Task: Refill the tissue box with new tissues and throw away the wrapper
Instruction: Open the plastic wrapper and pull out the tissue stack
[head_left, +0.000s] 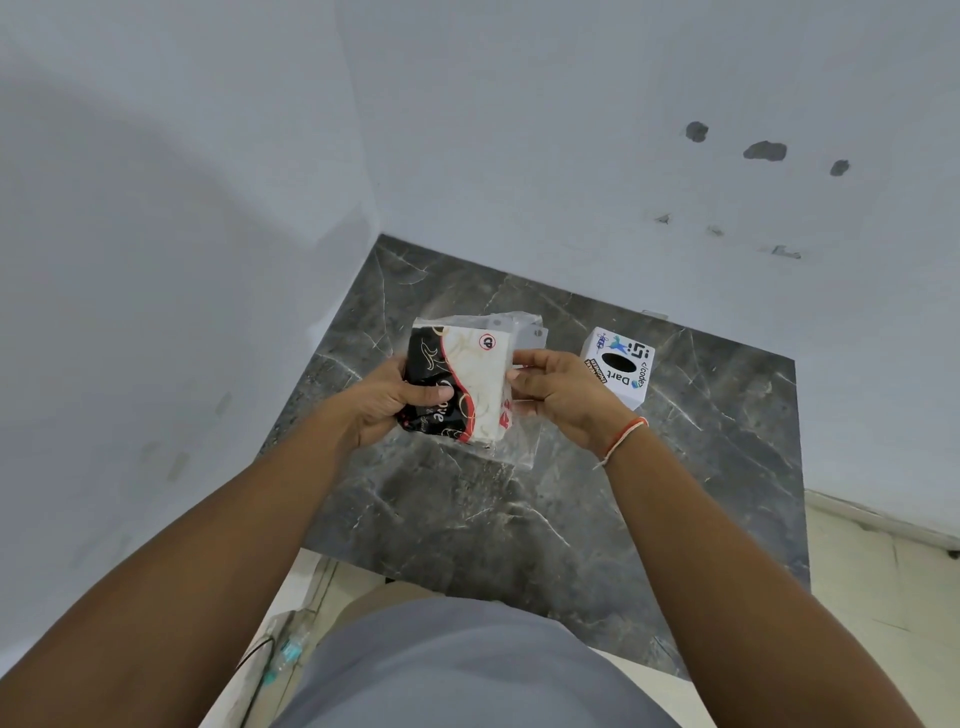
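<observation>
I hold a pack of tissues in a black, white and red printed wrapper above the dark marble table. My left hand grips the pack's black left end. My right hand pinches the clear wrapper edge on the pack's right side. A small white cube tissue box with printed logos and a dark oval opening on top stands on the table just right of my right hand, and the opening looks empty.
The table sits in a corner between two pale walls. A light tiled floor shows to the right and below the table. A cable and small objects lie on the floor at the lower left.
</observation>
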